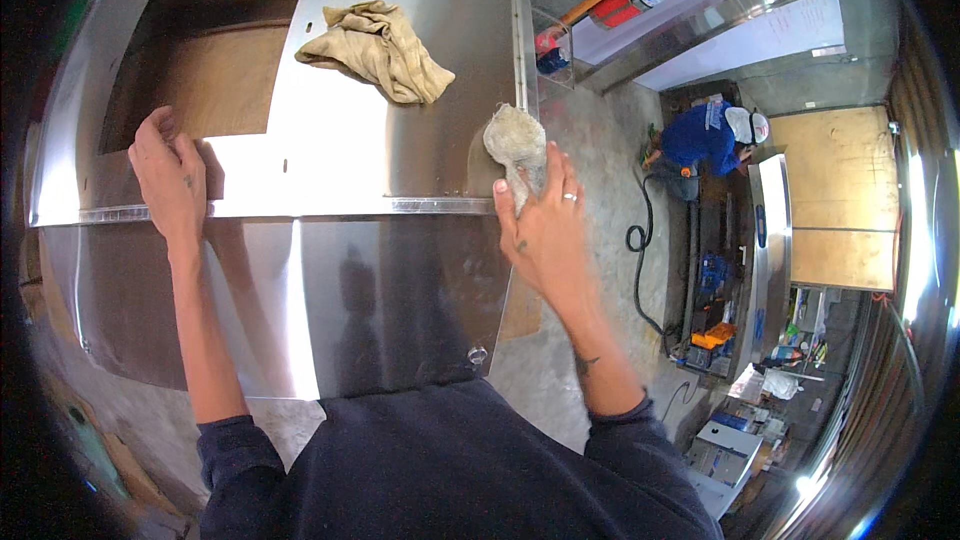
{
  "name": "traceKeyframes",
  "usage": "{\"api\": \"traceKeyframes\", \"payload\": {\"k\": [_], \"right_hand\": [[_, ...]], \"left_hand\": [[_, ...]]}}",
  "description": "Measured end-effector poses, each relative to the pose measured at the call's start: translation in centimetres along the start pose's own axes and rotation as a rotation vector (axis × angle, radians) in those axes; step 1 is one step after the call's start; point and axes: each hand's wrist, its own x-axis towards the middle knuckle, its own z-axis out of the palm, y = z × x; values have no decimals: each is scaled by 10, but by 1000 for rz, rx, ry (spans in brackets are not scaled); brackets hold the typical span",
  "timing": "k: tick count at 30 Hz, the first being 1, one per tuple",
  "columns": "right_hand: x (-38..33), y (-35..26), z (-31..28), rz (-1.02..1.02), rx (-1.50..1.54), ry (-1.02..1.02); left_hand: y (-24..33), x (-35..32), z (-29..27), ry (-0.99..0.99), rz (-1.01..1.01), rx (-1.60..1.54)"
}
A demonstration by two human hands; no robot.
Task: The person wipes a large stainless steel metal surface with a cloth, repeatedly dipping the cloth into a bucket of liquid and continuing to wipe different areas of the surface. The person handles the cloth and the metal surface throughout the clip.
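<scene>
Head view looks down on a bent stainless steel sheet [400, 150] lying across a wooden table [220, 80], whose brown top shows through a rectangular cutout at upper left. At the left, the left hand [170, 175] rests flat on the sheet just below that cutout, fingers held loosely together and pointing away from the person, palm down, holding nothing. Its bare forearm runs straight back toward the body, the dark sleeve pushed up near the elbow. Farther right, a crumpled tan cloth [378, 48] lies loose on the sheet, well apart from both hands. At the sheet's right edge, the right hand [545, 230] is closed over a grey wadded rag [516, 145], fingers wrapped on its lower part and pressing it against the metal near the folded seam; a ring shows on 1 finger. The right forearm angles in from lower right. Beyond, on the concrete floor [600, 140], another person in a blue shirt [700, 138] crouches.
</scene>
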Motion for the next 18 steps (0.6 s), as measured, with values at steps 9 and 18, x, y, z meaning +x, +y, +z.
{"api": "traceKeyframes", "payload": {"k": [9, 18], "right_hand": [[53, 6, 40, 164, 121, 191], [230, 71, 92, 130, 143, 185]], "left_hand": [[-8, 2, 3, -17, 46, 39], [-4, 4, 2, -41, 75, -84]]}}
